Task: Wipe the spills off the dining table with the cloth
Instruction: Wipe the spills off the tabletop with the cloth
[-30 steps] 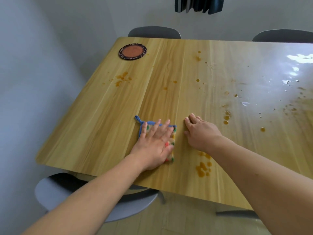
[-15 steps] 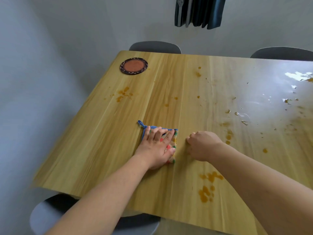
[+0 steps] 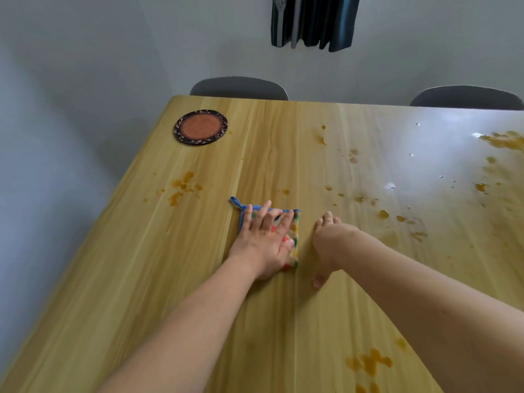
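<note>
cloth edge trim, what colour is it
Blue, with a small blue loop at the cloth's far-left corner; head view.

– Where's the cloth (image 3: 294, 236)?
– Mid-table (image 3: 141, 279), under the left hand (image 3: 262, 246); the right hand (image 3: 330, 242) rests just right of it.
– And the spills?
– Far left (image 3: 183, 187), near right (image 3: 368, 361), far right (image 3: 503, 140); a coaster (image 3: 200, 127) sits at the far left corner
</note>
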Available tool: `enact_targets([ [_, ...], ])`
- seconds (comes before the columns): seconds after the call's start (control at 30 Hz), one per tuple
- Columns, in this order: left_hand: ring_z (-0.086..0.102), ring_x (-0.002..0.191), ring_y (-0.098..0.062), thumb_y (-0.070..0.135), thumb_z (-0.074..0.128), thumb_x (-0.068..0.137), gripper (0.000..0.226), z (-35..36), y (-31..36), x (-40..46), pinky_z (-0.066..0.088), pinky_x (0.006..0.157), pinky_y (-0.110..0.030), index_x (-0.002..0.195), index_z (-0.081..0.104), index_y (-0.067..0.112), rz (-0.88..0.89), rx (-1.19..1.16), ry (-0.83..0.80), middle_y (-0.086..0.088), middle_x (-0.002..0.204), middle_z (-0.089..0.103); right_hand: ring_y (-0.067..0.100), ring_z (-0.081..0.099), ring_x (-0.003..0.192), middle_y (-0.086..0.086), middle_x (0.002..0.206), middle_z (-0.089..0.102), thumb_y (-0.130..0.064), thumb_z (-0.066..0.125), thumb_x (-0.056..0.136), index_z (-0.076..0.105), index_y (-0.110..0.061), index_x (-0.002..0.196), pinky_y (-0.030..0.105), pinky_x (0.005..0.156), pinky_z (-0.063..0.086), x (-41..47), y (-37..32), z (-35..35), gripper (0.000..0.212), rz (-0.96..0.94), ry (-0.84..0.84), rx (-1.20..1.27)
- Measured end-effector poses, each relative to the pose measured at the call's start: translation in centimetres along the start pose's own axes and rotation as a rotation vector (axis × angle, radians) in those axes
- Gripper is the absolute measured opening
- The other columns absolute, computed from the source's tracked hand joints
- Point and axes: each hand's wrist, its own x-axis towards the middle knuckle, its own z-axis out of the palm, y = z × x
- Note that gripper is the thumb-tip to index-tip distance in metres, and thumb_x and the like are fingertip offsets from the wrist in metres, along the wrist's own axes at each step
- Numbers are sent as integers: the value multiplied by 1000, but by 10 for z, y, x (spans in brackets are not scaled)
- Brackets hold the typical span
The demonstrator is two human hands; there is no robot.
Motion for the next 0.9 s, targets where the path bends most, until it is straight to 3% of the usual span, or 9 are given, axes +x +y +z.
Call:
enact_targets([
  [0.2,-24,144,-21,47,16,98,64,-12,-18,78,-18,113,-54,153,-7,24,-10,12,-22,3,160,-9,44,-6,144,28,154,-15,-51,85,58,-7,0,149,49,117,17,36,-11,-5,139,14,-104,-22],
  [0.4,-19,146,-19,44,14,99,62,-20,-26,122,-15,114,-53,153,-8,22,-8,4,-55,5,161,-14,45,-7,143,30,152,-19,-49,86,56,-8,5,146,49,118,14,37,-5,-1,141,15,-106,8],
  [0.57,-22,145,-20,43,12,99,62,-17,-21,95,-16,115,-51,152,-12,19,-6,-32,-71,4,160,-18,44,-8,143,30,150,-22,-48,86,58,-15,3,145,48,118,13,33,-8,-5,142,47,-146,25],
  [0.73,-26,143,-20,46,8,98,63,2,-11,14,-17,114,-51,148,-20,20,7,-41,-63,6,155,-27,47,-7,142,32,150,-20,-47,84,61,-13,4,146,49,118,15,27,-12,-11,139,51,-147,35],
  [0.83,-19,145,-21,48,8,95,63,9,-11,-18,-11,114,-52,148,-12,21,19,-21,-12,4,158,-17,46,-7,142,32,151,-19,-46,85,62,-13,5,145,48,118,16,20,-11,-10,138,52,-137,41],
  [0.9,-27,143,-20,49,3,92,64,6,-14,-14,-15,114,-51,145,-22,23,22,-22,-75,6,155,-27,45,-8,143,31,150,-21,-40,85,64,-15,6,144,47,118,13,17,-11,-9,136,77,-128,82],
])
